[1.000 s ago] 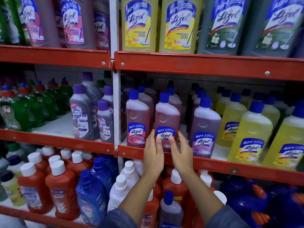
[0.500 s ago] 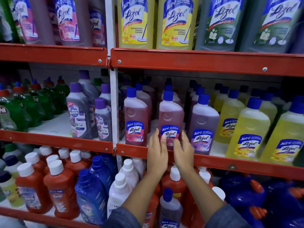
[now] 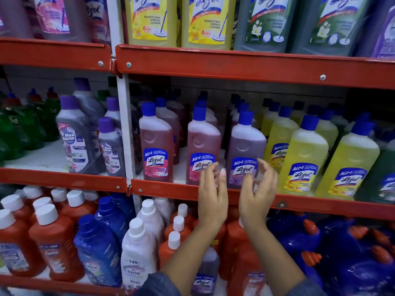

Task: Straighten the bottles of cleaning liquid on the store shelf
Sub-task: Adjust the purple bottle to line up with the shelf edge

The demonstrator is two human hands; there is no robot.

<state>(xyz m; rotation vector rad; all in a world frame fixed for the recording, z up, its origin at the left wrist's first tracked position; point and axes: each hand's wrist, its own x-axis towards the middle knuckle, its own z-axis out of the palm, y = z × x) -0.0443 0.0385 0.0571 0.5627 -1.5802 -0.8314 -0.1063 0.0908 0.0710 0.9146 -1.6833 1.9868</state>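
On the middle shelf [image 3: 171,190] stand rows of blue-capped Lizol bottles. A pink bottle [image 3: 157,144] is at the left, a second pink bottle [image 3: 202,144] beside it, then a purple bottle [image 3: 245,146]. Both hands are raised in front of the purple bottle's label, apart from it. My left hand [image 3: 211,195] is open, its fingertips in front of the gap between the second pink bottle and the purple one. Fingers curled and spread, my right hand [image 3: 257,193] is open by the purple bottle's right side. Neither hand holds anything.
Yellow Lizol bottles [image 3: 303,159] fill the shelf to the right. Purple-capped Max Kleen bottles [image 3: 74,142] stand left of the white upright post [image 3: 125,133]. Large bottles sit on the top shelf [image 3: 235,65]. Orange, blue and white bottles [image 3: 139,242] crowd the shelf below.
Both hands have let go of the second pink bottle and shifted right, now framing the purple bottle with fingers spread. The camera has moved closer to the shelf.
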